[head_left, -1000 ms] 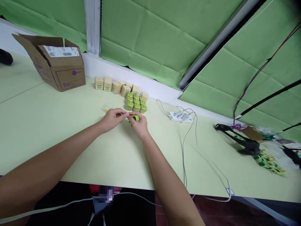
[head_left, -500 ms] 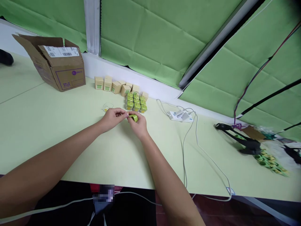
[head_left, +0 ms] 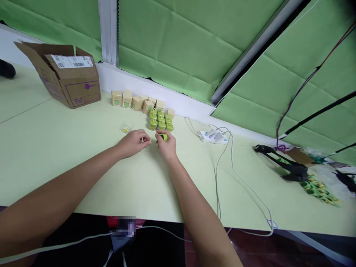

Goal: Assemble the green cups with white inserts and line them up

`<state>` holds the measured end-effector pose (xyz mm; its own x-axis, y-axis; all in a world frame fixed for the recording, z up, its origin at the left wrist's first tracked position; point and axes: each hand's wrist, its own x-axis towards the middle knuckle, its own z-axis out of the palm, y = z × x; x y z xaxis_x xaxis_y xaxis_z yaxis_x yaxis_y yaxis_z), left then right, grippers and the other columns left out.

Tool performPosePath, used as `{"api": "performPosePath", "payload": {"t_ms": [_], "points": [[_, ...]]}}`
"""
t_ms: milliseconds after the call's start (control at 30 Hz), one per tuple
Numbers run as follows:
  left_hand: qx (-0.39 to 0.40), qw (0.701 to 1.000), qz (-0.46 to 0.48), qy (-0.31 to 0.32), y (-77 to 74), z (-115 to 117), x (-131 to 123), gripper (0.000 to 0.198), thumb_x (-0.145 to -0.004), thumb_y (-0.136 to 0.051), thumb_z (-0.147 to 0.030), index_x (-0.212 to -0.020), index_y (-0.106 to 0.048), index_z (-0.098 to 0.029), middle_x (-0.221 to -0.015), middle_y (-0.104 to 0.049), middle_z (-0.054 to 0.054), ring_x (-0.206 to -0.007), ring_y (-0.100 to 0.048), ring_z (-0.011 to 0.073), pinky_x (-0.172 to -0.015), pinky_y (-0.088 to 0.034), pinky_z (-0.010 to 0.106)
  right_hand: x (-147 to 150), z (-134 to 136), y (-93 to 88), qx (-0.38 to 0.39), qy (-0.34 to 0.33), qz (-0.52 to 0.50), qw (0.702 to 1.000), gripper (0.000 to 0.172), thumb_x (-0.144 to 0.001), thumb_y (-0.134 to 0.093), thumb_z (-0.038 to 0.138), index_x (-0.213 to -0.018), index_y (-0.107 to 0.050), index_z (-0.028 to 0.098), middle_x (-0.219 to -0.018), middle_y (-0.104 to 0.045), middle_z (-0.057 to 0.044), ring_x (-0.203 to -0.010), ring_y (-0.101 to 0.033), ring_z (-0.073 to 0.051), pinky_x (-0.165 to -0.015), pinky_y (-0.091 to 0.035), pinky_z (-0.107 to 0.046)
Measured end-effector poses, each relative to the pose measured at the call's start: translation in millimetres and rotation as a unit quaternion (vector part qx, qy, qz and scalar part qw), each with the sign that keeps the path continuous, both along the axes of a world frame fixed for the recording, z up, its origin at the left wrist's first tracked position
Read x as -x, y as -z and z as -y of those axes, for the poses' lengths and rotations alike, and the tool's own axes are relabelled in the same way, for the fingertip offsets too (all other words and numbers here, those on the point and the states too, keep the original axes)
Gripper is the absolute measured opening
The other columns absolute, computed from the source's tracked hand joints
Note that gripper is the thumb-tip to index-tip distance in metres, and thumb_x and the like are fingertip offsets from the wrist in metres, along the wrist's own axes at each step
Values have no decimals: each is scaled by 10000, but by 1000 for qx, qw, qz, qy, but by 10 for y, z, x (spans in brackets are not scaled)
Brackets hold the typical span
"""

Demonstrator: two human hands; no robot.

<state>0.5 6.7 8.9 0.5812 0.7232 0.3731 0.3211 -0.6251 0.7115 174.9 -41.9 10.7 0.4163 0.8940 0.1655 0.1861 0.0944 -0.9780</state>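
Note:
My right hand pinches a small green ring-shaped piece just above the pale green table. My left hand rests beside it with fingers curled in a pinch; whatever sits between them is too small to name. Right behind the hands stands a cluster of several small green items, and behind that a row of small tan boxes. A small clear piece with a yellow dot lies left of the hands.
An open cardboard carton stands at the back left. A white power strip with cables trailing over the front edge lies to the right. Further right are a black tool and a pile of green rings. Green cloth covers the wall.
My two hands have come apart: the right one carried the green piece slightly right and away, and the left hand no longer touches it.

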Motion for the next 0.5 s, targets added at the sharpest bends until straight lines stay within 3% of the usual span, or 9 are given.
{"api": "performPosePath", "payload": {"t_ms": [167, 267, 367, 500], "points": [[-38, 994, -102, 29, 1, -11, 29, 238, -911, -606, -405, -885, -736, -207, -948, -712, 54, -852, -630, 208, -729, -423, 318, -22, -24, 38, 5, 10, 20, 1000, 242, -759, -698, 392, -945, -731, 241, -994, -723, -18, -696, -606, -144, -617, -473, -265], [-55, 985, -156, 45, 40, -36, 38, 247, -918, -584, -382, -878, -762, -216, -952, -724, 56, -855, -643, 218, -717, -409, 323, -18, -31, 55, 21, 4, 27, 999, 238, -761, -694, 391, -941, -722, 239, -901, -712, -6, -666, -604, -145, -615, -476, -268], [-68, 980, -176, 58, 72, -54, 42, 280, -934, -554, -369, -873, -782, -220, -948, -731, 67, -871, -653, 231, -721, -408, 327, -9, -32, 62, 40, -8, 25, 999, 224, -765, -685, 385, -934, -710, 240, -797, -678, 19, -605, -592, -141, -610, -476, -277], [-67, 980, -176, 62, 76, -48, 38, 298, -941, -533, -355, -862, -785, -217, -981, -728, 79, -868, -658, 231, -733, -414, 327, 2, -26, 61, 38, -9, 34, 999, 200, -757, -687, 377, -910, -712, 250, -897, -707, 7, -628, -588, -134, -606, -473, -274]]}}
